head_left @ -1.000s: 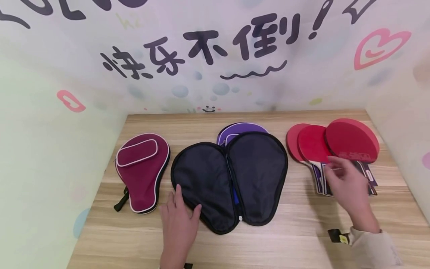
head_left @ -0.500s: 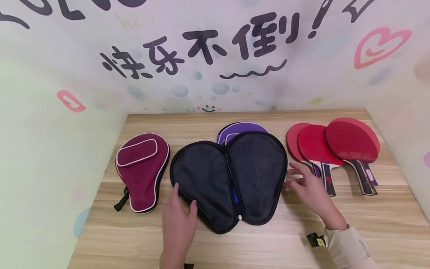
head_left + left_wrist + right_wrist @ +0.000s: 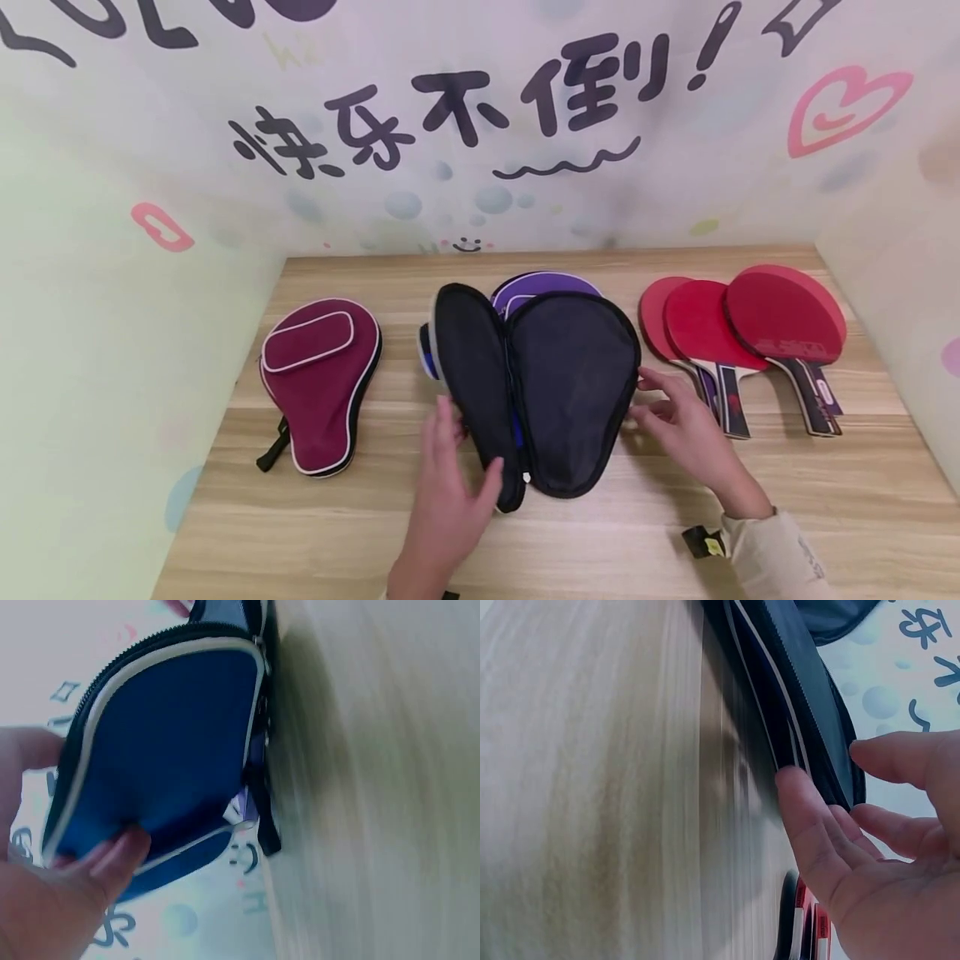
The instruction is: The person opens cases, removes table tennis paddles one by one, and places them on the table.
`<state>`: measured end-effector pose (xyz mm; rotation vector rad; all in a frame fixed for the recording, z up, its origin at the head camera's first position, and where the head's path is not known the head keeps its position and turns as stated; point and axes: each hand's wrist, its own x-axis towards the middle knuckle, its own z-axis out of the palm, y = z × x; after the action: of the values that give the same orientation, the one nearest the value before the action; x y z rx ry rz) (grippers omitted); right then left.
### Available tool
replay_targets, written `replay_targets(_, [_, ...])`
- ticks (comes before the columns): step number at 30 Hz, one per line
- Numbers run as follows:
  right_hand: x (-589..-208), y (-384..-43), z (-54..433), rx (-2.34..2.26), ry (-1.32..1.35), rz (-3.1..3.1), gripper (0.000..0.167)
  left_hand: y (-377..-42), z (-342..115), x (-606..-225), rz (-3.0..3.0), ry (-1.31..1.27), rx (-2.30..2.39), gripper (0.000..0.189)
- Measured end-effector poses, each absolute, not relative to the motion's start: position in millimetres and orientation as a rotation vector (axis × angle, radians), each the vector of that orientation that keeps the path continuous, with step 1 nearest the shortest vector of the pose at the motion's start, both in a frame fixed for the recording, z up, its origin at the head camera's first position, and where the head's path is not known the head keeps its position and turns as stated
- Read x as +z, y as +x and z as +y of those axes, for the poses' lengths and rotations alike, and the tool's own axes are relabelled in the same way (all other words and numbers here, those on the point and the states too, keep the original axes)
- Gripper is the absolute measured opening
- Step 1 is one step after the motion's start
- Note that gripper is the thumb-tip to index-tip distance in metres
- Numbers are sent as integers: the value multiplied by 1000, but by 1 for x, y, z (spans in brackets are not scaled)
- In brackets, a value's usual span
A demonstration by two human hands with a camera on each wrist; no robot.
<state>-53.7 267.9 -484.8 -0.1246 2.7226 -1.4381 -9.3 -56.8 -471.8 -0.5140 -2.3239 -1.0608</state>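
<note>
A dark paddle case [image 3: 573, 392] lies unzipped and spread in two halves, with black lining showing. My left hand [image 3: 450, 500] grips its left half, which stands tilted up; the left wrist view shows the blue outside of this flap [image 3: 169, 742] with white piping and a zip. The fingertips [image 3: 127, 851] press on that blue side. My right hand [image 3: 693, 437] is at the right half's outer edge. In the right wrist view its fingers [image 3: 810, 817] touch both sides of the rim [image 3: 810, 727]. The right half lies nearly flat.
A maroon paddle case [image 3: 322, 400] with a black strap lies at the left. Behind the spread case, a purple case [image 3: 551, 283] is partly covered. Several red table tennis bats [image 3: 705, 321] overlap at the right, handles toward me. Walls [image 3: 480, 192] border the wooden table [image 3: 300, 542].
The right hand has come from the bats to the case's right edge. The left hand has moved right, lifting and tilting the left half up from its flat position.
</note>
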Motion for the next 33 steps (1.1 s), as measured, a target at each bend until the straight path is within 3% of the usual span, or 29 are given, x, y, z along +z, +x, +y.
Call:
replay_targets(4, [-484, -52, 267, -1432, -139, 2762, 62, -4, -47, -475, -2449, -670, -1038, 85])
replay_targets(15, [-481, -49, 264, -1588, -24, 2601, 55, 3, -33, -487, -2787, -839, -970, 103])
replay_targets(27, [-493, -60, 236, -1554, -34, 2549, 58, -15, -26, -490, -3053, -731, -704, 77])
replay_targets(33, [-494, -61, 231, -1497, -146, 2644, 58, -17, -29, -492, -3142, -780, -554, 75])
